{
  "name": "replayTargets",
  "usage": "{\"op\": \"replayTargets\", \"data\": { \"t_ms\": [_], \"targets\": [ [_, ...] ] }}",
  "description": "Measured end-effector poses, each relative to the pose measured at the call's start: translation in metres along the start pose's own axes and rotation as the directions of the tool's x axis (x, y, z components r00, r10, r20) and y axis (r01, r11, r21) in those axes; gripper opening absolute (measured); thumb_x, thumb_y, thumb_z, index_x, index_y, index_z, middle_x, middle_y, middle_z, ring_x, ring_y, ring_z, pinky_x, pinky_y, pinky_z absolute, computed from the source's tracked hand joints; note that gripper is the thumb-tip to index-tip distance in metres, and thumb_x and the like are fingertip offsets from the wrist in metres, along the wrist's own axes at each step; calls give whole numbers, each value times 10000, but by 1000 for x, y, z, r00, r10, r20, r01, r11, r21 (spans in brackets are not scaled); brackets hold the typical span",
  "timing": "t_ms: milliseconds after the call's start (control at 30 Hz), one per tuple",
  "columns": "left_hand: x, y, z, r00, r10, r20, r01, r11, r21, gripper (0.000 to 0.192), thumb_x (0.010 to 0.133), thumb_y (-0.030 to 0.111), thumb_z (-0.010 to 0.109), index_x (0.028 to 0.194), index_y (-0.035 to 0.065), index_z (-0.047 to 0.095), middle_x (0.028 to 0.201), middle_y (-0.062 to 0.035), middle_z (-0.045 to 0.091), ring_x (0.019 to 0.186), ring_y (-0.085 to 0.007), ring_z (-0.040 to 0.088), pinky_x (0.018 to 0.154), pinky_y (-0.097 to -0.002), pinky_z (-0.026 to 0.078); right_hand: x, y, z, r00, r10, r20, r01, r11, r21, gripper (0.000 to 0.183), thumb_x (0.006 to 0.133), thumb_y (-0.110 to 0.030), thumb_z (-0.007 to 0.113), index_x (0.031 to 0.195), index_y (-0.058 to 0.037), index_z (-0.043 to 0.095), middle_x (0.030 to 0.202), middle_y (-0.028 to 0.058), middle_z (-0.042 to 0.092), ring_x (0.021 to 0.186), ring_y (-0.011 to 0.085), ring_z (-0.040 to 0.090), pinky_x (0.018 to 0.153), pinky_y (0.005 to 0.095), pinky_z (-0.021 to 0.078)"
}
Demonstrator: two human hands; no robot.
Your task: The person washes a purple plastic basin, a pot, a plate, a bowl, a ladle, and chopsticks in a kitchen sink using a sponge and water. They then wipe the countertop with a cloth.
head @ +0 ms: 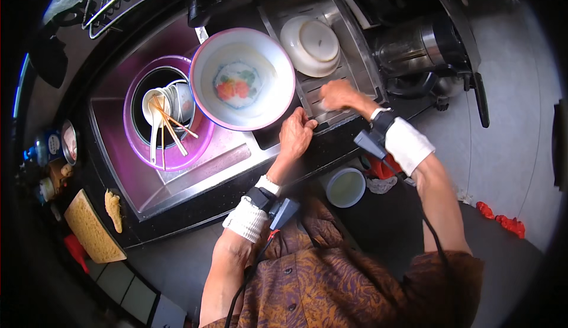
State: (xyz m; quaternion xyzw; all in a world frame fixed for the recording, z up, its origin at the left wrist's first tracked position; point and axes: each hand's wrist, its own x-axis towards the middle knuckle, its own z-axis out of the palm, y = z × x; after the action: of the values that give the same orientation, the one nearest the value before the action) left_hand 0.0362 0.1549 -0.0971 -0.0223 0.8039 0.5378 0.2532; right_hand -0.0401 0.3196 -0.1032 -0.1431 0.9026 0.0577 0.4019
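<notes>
My left hand (298,133) rests on the near left corner of a metal draining tray (350,77), its fingers curled at the rim; its grip is partly hidden. My right hand (339,95) is over the near part of the same tray, fingers bent down, slightly blurred; whether it holds anything cannot be seen. An upside-down white bowl (310,46) lies on the tray just beyond my right hand. Left of my hands stands a large enamel basin (243,79) with a flower pattern. It overlaps a purple basin (133,143) in the sink, where stacked bowls (179,101), a white spoon (154,139) and chopsticks (175,137) sit inside a dark pot.
A glass jug (404,50) with a black handle and a cleaver (461,30) are at the right. A white tub (346,187) stands below the counter edge. At left are a yellowish board (94,226) and a scrubber (113,210). A faucet (195,10) rises behind the sink.
</notes>
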Motion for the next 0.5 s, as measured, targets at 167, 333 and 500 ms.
{"op": "replayTargets", "data": {
  "t_ms": [167, 333, 500],
  "targets": [
    [-1, -6, 2, 1000, 16, 9, -15, 998, -55, 209, 761, 163, 616, 812, -5, 503, 670, -158, 554, 674, -232, 543, 661, -364, 441, -19, -1, -21, 972, -200, -126, 234, 897, 375, 268, 704, -186, 566, 927, -105, 689, 924, 144, 667, 868, 326, 635, 756, 405, 494],
    [1, -11, 4, 995, 76, 61, -72, 994, -79, 190, 767, 154, 595, 845, -7, 532, 726, -166, 583, 707, -238, 561, 682, -365, 445, -52, -35, -16, 761, -32, -648, 320, 888, 331, 230, 723, -154, 544, 929, -132, 646, 838, 162, 630, 791, 359, 616, 688, 483, 477],
    [-7, -13, -10, 985, 108, 135, -110, 994, 10, 252, 765, 122, 568, 978, -14, 571, 830, -210, 623, 809, -313, 612, 737, -403, 459, -75, -48, 10, 735, -122, -667, 343, 915, 211, 246, 748, -134, 564, 991, -130, 603, 891, 181, 595, 735, 379, 606, 637, 507, 465]
  ]
}}
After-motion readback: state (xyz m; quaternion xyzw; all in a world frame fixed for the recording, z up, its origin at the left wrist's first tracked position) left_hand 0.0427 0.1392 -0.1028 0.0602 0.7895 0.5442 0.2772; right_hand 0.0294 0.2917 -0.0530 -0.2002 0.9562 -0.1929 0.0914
